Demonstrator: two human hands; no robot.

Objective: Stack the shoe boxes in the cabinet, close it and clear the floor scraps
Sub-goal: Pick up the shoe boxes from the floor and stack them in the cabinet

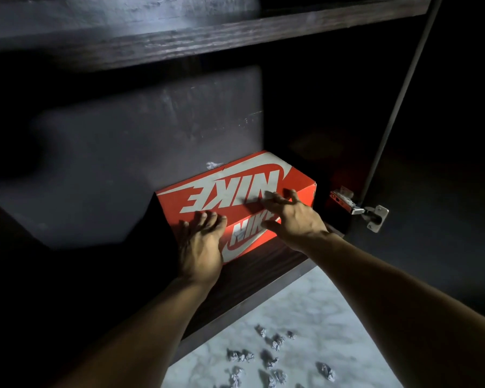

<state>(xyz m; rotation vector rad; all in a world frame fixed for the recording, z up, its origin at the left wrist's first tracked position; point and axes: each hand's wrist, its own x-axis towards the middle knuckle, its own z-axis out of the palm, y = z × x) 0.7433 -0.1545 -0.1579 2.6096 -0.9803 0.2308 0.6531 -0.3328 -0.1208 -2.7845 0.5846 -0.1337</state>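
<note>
An orange shoe box (235, 186) with white lettering sits on the bottom shelf (252, 278) of a dark cabinet, toward its right side. My left hand (200, 242) lies flat against the box's near left corner, fingers spread. My right hand (291, 217) rests on the lid's near right edge, fingers apart and laid over the top. Neither hand is wrapped around the box. Several crumpled paper scraps (272, 357) lie on the pale marbled floor below the shelf.
A dark shelf board (207, 37) runs overhead. The open cabinet door (445, 163) hangs at the right on a metal hinge (359, 210). The cabinet's left part is in deep shadow.
</note>
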